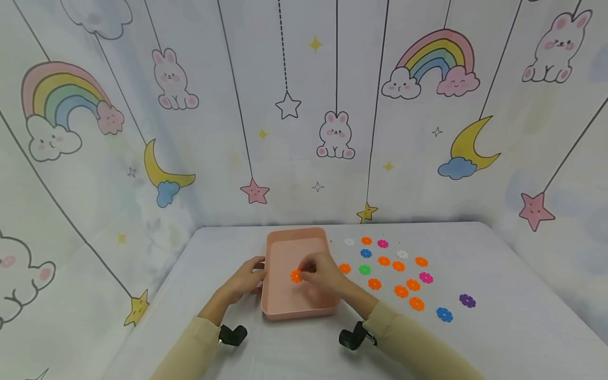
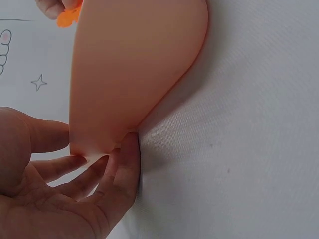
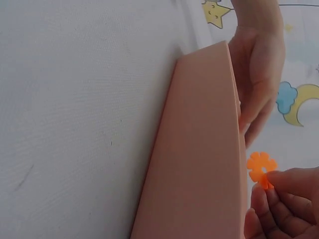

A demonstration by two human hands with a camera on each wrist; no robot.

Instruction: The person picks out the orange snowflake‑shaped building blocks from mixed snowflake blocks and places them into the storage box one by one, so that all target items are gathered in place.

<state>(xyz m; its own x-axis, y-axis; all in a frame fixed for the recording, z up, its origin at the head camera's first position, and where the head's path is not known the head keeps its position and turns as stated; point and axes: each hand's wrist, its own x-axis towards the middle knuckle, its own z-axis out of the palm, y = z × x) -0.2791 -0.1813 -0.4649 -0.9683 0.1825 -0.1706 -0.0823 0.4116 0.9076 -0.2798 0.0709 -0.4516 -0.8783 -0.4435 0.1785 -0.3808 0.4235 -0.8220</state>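
A shallow pink tray (image 1: 277, 303) stands on the white table in the head view. At its left side my left hand (image 1: 244, 278) holds the tray; in the left wrist view the thumb is at the rim and the fingers bend against the outer wall. Over the tray's inside, my right hand (image 1: 324, 272) pinches an orange flower-shaped plastic piece (image 1: 296, 276) between thumb and index finger. The right wrist view shows this orange piece (image 3: 260, 167) upright in the fingertips, beside the tray wall (image 3: 194, 144).
Several flower-shaped pieces lie scattered right of the tray: orange (image 1: 401, 291), blue (image 1: 444, 315), purple (image 1: 467, 301), green (image 1: 364, 269), pink (image 1: 426, 277) and white (image 1: 402, 254). A patterned curtain (image 1: 304, 174) hangs behind the table.
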